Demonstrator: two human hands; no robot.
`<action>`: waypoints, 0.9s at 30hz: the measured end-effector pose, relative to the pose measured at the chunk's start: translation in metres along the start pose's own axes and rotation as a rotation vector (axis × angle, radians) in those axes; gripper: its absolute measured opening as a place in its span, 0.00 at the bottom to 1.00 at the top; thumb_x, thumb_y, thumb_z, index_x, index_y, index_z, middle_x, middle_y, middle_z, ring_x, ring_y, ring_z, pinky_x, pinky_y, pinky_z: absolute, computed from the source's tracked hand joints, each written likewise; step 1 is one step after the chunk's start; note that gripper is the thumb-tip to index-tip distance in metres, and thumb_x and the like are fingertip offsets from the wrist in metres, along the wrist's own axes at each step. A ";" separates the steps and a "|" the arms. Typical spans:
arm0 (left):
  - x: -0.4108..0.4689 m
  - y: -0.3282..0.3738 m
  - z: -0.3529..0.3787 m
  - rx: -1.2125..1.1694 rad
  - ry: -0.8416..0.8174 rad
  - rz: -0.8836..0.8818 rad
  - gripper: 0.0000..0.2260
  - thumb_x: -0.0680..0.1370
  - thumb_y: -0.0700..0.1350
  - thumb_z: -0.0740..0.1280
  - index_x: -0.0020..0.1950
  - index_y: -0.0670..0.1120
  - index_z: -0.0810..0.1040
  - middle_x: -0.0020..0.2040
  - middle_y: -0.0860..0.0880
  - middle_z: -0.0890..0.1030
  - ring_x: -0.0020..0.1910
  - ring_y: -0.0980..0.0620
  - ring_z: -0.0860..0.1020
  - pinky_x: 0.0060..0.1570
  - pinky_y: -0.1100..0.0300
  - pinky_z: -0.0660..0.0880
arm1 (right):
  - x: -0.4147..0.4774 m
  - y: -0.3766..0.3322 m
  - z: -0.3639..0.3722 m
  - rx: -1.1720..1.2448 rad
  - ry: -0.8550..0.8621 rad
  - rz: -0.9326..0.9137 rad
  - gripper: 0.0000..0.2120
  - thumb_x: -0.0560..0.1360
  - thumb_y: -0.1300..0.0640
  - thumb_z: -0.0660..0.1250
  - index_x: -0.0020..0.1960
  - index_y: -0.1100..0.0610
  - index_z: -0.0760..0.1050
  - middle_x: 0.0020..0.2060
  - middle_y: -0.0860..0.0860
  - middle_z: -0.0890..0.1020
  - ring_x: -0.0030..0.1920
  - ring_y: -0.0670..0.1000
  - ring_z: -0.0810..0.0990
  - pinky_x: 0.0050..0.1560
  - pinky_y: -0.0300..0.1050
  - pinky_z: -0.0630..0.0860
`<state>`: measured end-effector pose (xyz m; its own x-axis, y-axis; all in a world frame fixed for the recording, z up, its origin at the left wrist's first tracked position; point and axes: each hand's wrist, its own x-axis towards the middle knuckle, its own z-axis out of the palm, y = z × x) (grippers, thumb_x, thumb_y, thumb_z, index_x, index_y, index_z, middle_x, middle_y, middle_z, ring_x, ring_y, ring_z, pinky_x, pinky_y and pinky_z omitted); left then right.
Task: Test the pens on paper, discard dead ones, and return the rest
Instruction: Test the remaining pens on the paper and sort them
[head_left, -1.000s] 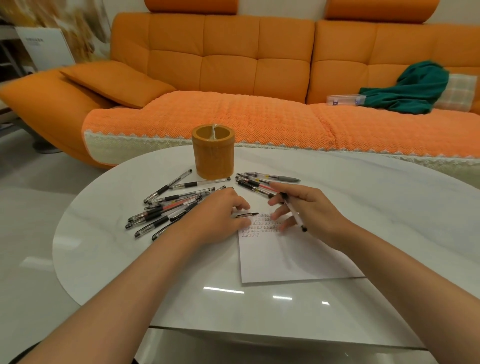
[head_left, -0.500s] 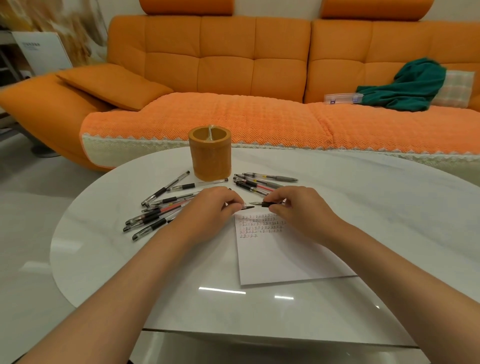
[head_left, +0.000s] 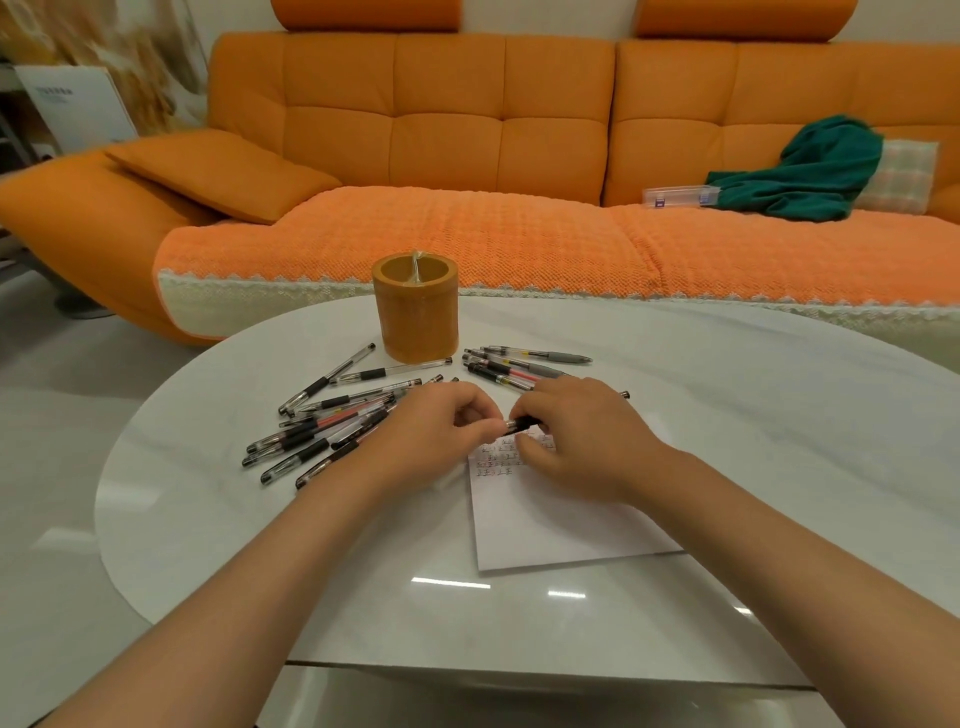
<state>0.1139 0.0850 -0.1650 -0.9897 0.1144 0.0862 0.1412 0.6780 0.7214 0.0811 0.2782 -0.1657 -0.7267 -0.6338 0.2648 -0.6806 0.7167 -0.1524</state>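
A white sheet of paper (head_left: 550, 525) with rows of small test marks lies on the white table. Just above its top edge my right hand (head_left: 576, 436) holds a black pen (head_left: 519, 425) level, its far end poking out past the hand. My left hand (head_left: 441, 431) meets it there, fingertips pinched on the pen's cap at the pen's left end. Several pens (head_left: 322, 431) lie fanned out to the left. A smaller group of pens (head_left: 519, 366) lies behind my right hand. An orange cylindrical pen holder (head_left: 415, 309) stands behind them with one thin item inside.
The round white table (head_left: 779, 441) ends at a front edge near me. Behind it stands an orange sofa (head_left: 467, 156) with a green cloth (head_left: 810, 171) and a clear plastic case (head_left: 680, 196) on its seat.
My right hand has turned the pen from writing position to level and brought it to the left hand. The cap in the left hand now meets the pen's tip. The view has shifted slightly.
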 end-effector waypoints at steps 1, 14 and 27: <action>0.000 0.003 0.000 -0.061 -0.013 -0.028 0.01 0.76 0.49 0.73 0.45 0.53 0.84 0.38 0.55 0.84 0.37 0.63 0.79 0.35 0.72 0.73 | -0.001 -0.001 0.001 -0.067 0.013 -0.020 0.13 0.75 0.41 0.60 0.45 0.47 0.78 0.37 0.43 0.78 0.40 0.48 0.75 0.40 0.45 0.69; 0.002 0.019 0.002 -0.364 -0.154 -0.160 0.04 0.74 0.45 0.75 0.45 0.45 0.87 0.42 0.47 0.87 0.40 0.57 0.83 0.41 0.67 0.78 | -0.002 -0.009 -0.001 -0.240 0.203 0.065 0.28 0.66 0.34 0.60 0.22 0.55 0.57 0.18 0.50 0.53 0.23 0.50 0.51 0.27 0.38 0.50; 0.010 -0.006 -0.019 -0.027 0.203 -0.058 0.04 0.79 0.49 0.71 0.52 0.54 0.81 0.44 0.57 0.82 0.45 0.58 0.79 0.43 0.62 0.75 | 0.013 -0.001 0.013 0.262 0.082 0.154 0.13 0.78 0.65 0.66 0.59 0.53 0.75 0.51 0.46 0.71 0.48 0.49 0.72 0.50 0.44 0.72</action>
<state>0.1023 0.0680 -0.1555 -0.9810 -0.0751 0.1789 0.0858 0.6588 0.7474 0.0710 0.2655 -0.1744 -0.8203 -0.4907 0.2938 -0.5719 0.6961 -0.4341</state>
